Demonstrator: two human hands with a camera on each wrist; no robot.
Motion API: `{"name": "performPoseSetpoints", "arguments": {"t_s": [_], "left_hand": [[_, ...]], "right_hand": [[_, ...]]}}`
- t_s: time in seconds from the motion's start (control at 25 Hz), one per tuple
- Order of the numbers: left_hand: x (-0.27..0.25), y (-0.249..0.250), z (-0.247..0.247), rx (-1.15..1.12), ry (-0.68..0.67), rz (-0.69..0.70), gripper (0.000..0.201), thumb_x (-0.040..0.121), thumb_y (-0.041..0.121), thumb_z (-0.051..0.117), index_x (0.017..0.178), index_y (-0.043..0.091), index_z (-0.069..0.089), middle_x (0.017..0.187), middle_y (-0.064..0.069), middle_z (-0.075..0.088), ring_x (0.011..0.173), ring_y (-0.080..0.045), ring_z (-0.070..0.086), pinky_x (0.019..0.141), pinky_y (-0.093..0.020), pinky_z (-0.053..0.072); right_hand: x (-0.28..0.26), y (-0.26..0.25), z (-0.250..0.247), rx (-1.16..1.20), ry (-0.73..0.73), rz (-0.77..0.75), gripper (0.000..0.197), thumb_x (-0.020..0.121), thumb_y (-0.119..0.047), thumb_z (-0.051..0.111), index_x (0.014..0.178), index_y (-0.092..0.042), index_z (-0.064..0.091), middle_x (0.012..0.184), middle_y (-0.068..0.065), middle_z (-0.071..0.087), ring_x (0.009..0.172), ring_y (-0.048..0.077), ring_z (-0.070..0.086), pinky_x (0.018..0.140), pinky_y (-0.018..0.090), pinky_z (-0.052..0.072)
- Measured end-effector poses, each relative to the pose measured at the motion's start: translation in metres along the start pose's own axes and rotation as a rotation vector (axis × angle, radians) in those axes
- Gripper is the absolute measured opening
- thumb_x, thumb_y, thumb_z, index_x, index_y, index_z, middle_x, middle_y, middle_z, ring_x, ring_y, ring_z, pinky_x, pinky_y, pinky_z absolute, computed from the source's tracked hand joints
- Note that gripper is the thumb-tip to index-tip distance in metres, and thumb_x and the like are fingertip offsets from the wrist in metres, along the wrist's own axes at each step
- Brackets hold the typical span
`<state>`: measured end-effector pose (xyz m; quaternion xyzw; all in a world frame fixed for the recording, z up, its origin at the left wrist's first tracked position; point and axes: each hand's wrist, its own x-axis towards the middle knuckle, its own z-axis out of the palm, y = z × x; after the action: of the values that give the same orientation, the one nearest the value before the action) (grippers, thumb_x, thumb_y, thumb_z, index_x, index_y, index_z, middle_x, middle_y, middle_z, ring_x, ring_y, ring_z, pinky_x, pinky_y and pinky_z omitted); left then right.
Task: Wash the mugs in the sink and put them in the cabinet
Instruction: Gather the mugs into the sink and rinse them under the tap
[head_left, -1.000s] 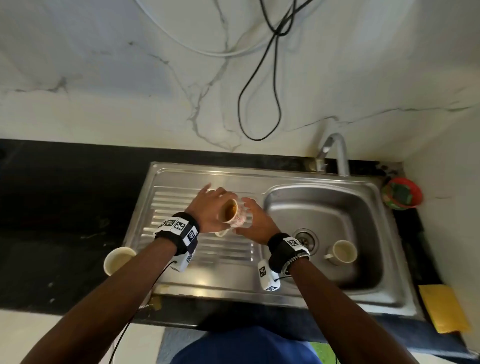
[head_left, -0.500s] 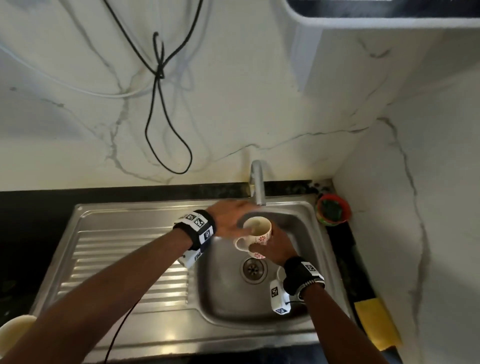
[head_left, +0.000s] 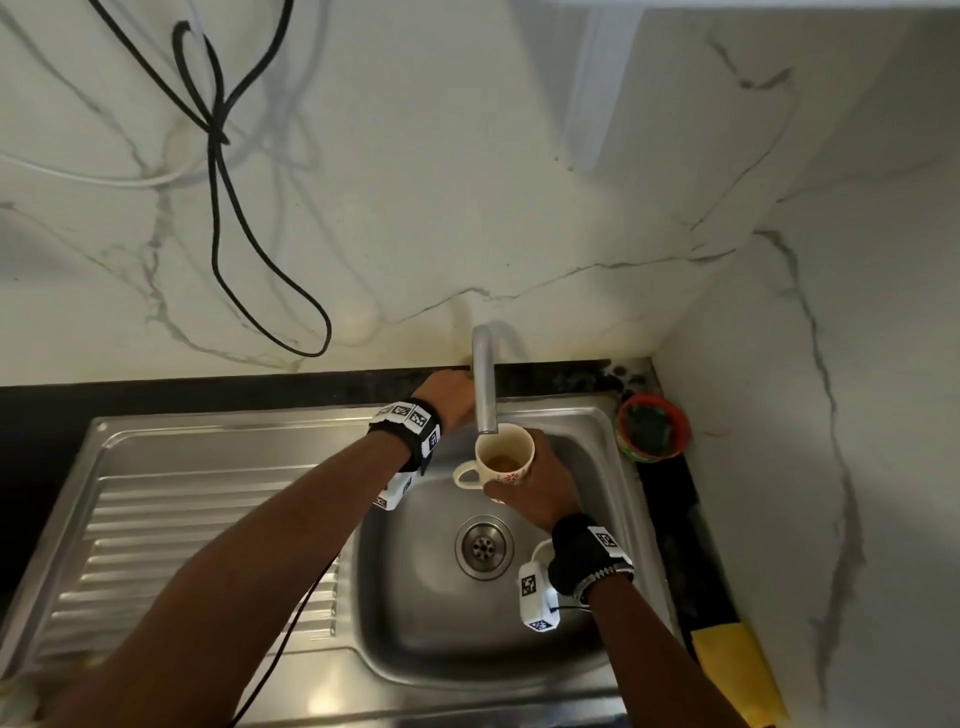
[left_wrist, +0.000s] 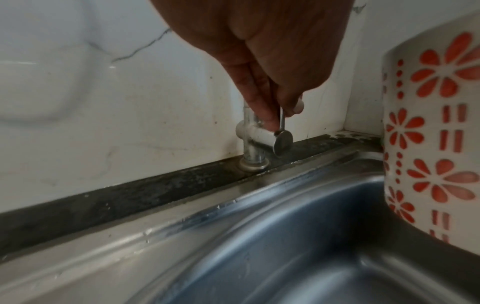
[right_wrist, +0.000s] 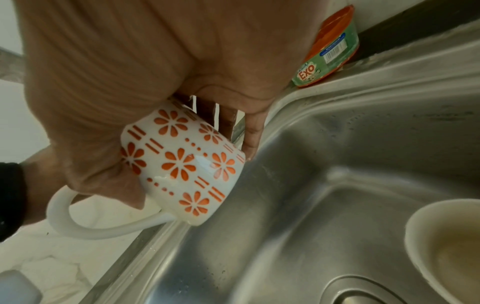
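A marble-patterned wall (head_left: 415, 208) backs the steel sink (head_left: 208, 493). Over its basin, the right hand (head_left: 535, 488) grips a flowered mug (head_left: 504, 457) upright beneath the tap spout (head_left: 484, 384). The left hand (left_wrist: 265, 51) pinches the tap lever (left_wrist: 281, 120).

Both forearms are bare. Each wrist wears a black band (head_left: 410, 428) set with white square tags printed in black patterns; a small white camera box (head_left: 537, 597) bearing the same tags hangs beneath each. A thin black cable (head_left: 291, 639) trails from the left box. A metal watch strap (head_left: 602, 578) circles the right wrist.
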<state>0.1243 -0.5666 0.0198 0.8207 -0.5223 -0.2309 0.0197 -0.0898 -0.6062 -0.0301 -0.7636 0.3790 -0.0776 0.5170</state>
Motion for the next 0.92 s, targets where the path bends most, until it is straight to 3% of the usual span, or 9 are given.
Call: {"name": "performPoseSetpoints", "arguments": {"t_s": [0.08, 0.2, 0.36, 0.48, 0.56, 0.64, 0.76, 0.92], "left_hand": [[-0.004, -0.011, 0.005, 0.066, 0.048, 0.046, 0.014, 0.097, 0.015, 0.059, 0.107, 0.009, 0.067, 0.107, -0.014, 0.073, 0.097, -0.039, 0.069, 0.082, -0.04, 0.054], [-0.011, -0.022, 0.01, 0.11, 0.088, 0.053, 0.026, 0.092, 0.004, 0.057, 0.113, 0.009, 0.072, 0.106, -0.015, 0.074, 0.097, -0.04, 0.068, 0.077, -0.038, 0.048], [-0.009, -0.027, 0.01, 0.081, 0.102, 0.037, 0.03, 0.093, 0.01, 0.057, 0.114, 0.022, 0.076, 0.104, -0.011, 0.077, 0.098, -0.039, 0.068, 0.078, -0.038, 0.049], [-0.01, -0.026, 0.006, 0.071, 0.102, 0.027, 0.026, 0.094, 0.016, 0.059, 0.109, 0.026, 0.077, 0.1, -0.008, 0.077, 0.095, -0.037, 0.068, 0.074, -0.033, 0.046], [-0.009, -0.026, 0.002, 0.072, 0.082, 0.03, 0.025, 0.096, 0.017, 0.06, 0.111, 0.027, 0.077, 0.101, -0.007, 0.077, 0.095, -0.034, 0.069, 0.073, -0.029, 0.043], [-0.009, -0.028, -0.003, 0.091, 0.043, 0.04, 0.033, 0.097, 0.015, 0.059, 0.119, 0.032, 0.075, 0.107, -0.003, 0.077, 0.1, -0.031, 0.069, 0.077, -0.029, 0.046], [-0.01, -0.031, -0.005, 0.121, -0.01, 0.042, 0.046, 0.097, 0.012, 0.056, 0.131, 0.041, 0.067, 0.115, 0.002, 0.075, 0.106, -0.028, 0.068, 0.087, -0.033, 0.053], [-0.011, -0.028, -0.005, 0.128, -0.017, 0.042, 0.048, 0.098, 0.011, 0.055, 0.135, 0.04, 0.065, 0.12, 0.001, 0.074, 0.111, -0.029, 0.067, 0.091, -0.035, 0.053]], "right_hand": [[0.009, -0.004, 0.001, 0.004, -0.003, -0.017, 0.077, 0.059, -0.021, 0.097, 0.117, -0.042, 0.05, 0.111, -0.017, 0.066, 0.096, -0.013, 0.062, 0.077, 0.006, 0.046], [0.016, -0.01, 0.004, -0.024, -0.022, -0.071, 0.081, 0.054, -0.032, 0.097, 0.121, -0.042, 0.051, 0.115, -0.017, 0.068, 0.102, -0.002, 0.065, 0.084, 0.02, 0.053], [0.008, -0.005, 0.008, -0.076, -0.084, -0.13, 0.079, 0.052, -0.036, 0.094, 0.119, -0.043, 0.053, 0.116, -0.016, 0.068, 0.104, 0.003, 0.066, 0.088, 0.034, 0.058], [0.013, -0.017, 0.008, -0.036, -0.047, -0.145, 0.078, 0.053, -0.033, 0.095, 0.118, -0.042, 0.053, 0.114, -0.016, 0.068, 0.101, 0.0, 0.065, 0.084, 0.027, 0.055], [0.014, -0.026, 0.004, -0.049, -0.097, -0.188, 0.075, 0.055, -0.032, 0.095, 0.117, -0.043, 0.053, 0.112, -0.016, 0.068, 0.101, 0.001, 0.066, 0.083, 0.025, 0.054], [0.01, -0.024, -0.002, -0.068, -0.156, -0.223, 0.073, 0.057, -0.029, 0.095, 0.117, -0.038, 0.055, 0.112, -0.015, 0.068, 0.102, 0.003, 0.066, 0.085, 0.027, 0.056], [0.01, -0.017, -0.004, -0.031, -0.107, -0.191, 0.078, 0.055, -0.028, 0.097, 0.122, -0.033, 0.057, 0.116, -0.014, 0.068, 0.105, 0.002, 0.066, 0.088, 0.029, 0.056], [0.009, -0.022, -0.004, -0.071, -0.176, -0.222, 0.074, 0.059, -0.028, 0.098, 0.119, -0.035, 0.055, 0.111, -0.018, 0.067, 0.102, -0.002, 0.065, 0.084, 0.017, 0.053]]}}
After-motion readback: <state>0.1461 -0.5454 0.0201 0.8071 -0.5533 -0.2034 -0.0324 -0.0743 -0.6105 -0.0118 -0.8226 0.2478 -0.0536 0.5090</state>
